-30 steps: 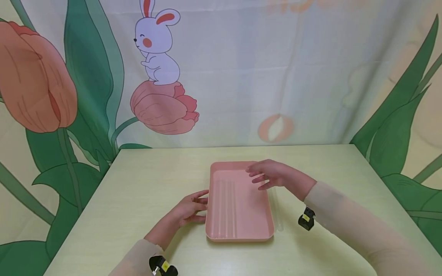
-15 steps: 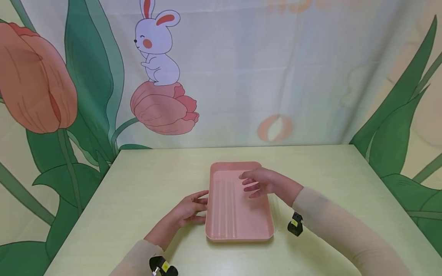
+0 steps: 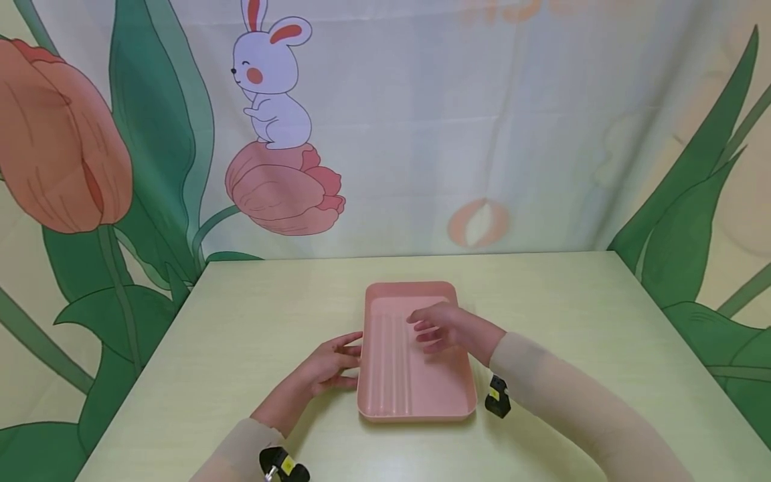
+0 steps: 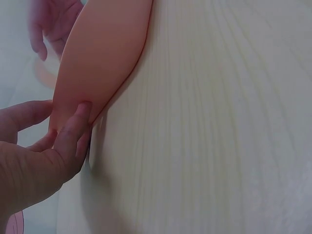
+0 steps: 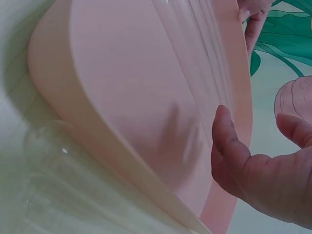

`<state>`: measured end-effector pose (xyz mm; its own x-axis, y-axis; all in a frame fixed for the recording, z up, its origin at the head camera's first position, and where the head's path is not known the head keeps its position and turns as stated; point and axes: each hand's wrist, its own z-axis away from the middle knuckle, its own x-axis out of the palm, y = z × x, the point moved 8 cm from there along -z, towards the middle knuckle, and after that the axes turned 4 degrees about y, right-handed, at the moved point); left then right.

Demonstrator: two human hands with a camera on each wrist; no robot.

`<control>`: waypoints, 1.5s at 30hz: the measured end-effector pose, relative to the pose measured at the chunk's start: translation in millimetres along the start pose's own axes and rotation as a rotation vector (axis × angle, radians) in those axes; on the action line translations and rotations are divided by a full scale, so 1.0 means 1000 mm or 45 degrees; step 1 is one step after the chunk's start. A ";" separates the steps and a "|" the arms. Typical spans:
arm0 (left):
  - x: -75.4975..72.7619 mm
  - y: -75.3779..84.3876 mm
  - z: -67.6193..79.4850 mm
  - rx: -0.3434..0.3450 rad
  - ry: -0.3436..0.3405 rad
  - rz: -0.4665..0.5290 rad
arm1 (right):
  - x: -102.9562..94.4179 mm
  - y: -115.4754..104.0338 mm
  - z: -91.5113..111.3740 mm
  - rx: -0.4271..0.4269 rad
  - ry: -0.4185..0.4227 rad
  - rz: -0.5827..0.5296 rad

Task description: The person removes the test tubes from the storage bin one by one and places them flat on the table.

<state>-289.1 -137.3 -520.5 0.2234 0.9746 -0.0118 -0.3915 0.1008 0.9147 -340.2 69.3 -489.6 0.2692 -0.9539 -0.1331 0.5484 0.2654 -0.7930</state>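
Note:
A pink rectangular tray [image 3: 442,391] lies on the table. Several clear tubes [image 3: 391,375] lie lengthwise along its left side, side by side. My left hand [image 3: 330,365] is at the tray's left edge; in the left wrist view its fingertips touch the outer wall. Over the middle of the tray hovers my right hand [image 3: 446,328], fingers loosely bent and holding nothing, casting a shadow on the tray floor. Another clear tube [image 5: 63,165], with a rounded end, lies outside the tray along its right wall in the right wrist view.
The pale wooden table [image 3: 271,301] reaches back to a printed curtain [image 3: 391,134] with tulips and a rabbit. Small black cameras [image 3: 497,396] hang at both sleeves.
My right hand has moved left and toward me, from the tray's far right edge to over its middle. My left hand and the tray have stayed put.

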 end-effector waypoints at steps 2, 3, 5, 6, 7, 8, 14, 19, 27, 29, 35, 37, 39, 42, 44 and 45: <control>0.000 0.000 0.000 -0.005 0.003 -0.002 | 0.001 0.003 -0.003 0.013 0.012 -0.008; 0.000 -0.001 0.000 -0.008 0.005 -0.004 | 0.002 0.004 -0.004 0.016 0.017 -0.007; 0.000 -0.001 0.000 -0.012 0.007 -0.008 | 0.003 0.006 -0.007 0.018 0.028 0.002; 0.000 -0.001 0.000 -0.013 0.007 -0.008 | 0.004 0.007 -0.008 0.019 0.035 0.010; 0.000 -0.001 0.000 -0.012 0.007 -0.006 | 0.004 0.008 -0.008 0.016 0.042 0.021; 0.000 -0.001 0.000 -0.011 0.006 -0.004 | 0.005 0.008 -0.009 0.013 0.046 0.028; 0.000 -0.001 0.000 -0.004 0.001 -0.001 | 0.010 0.013 -0.012 0.008 0.083 0.066; 0.000 -0.001 0.000 -0.004 -0.007 0.002 | 0.014 0.015 -0.012 0.014 0.086 0.062; 0.000 -0.001 -0.001 0.007 -0.020 0.006 | 0.020 0.015 -0.014 -0.007 0.133 0.092; 0.000 -0.001 -0.001 0.009 -0.023 0.003 | 0.020 0.016 -0.018 -0.040 0.154 0.110; -0.001 -0.001 -0.001 0.009 -0.022 0.001 | 0.017 0.043 -0.084 -0.140 0.170 0.095; -0.001 -0.001 -0.001 0.008 -0.020 -0.003 | 0.020 0.044 -0.085 -0.124 0.196 0.107; -0.001 0.000 0.000 0.008 -0.018 -0.005 | 0.026 0.026 -0.041 -0.111 0.249 0.148; 0.000 0.000 0.000 0.015 -0.023 -0.008 | 0.030 0.008 0.004 -0.106 0.252 0.136; 0.001 0.001 0.000 0.018 -0.024 -0.009 | 0.029 0.006 0.008 -0.105 0.242 0.129; 0.001 0.001 0.000 0.019 -0.024 -0.010 | 0.028 0.007 0.006 -0.098 0.235 0.126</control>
<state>-289.0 -136.6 -519.5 0.2435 0.9698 -0.0116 -0.3761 0.1055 0.9206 -324.1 45.6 -495.1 0.1655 -0.9351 -0.3133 0.4628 0.3541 -0.8126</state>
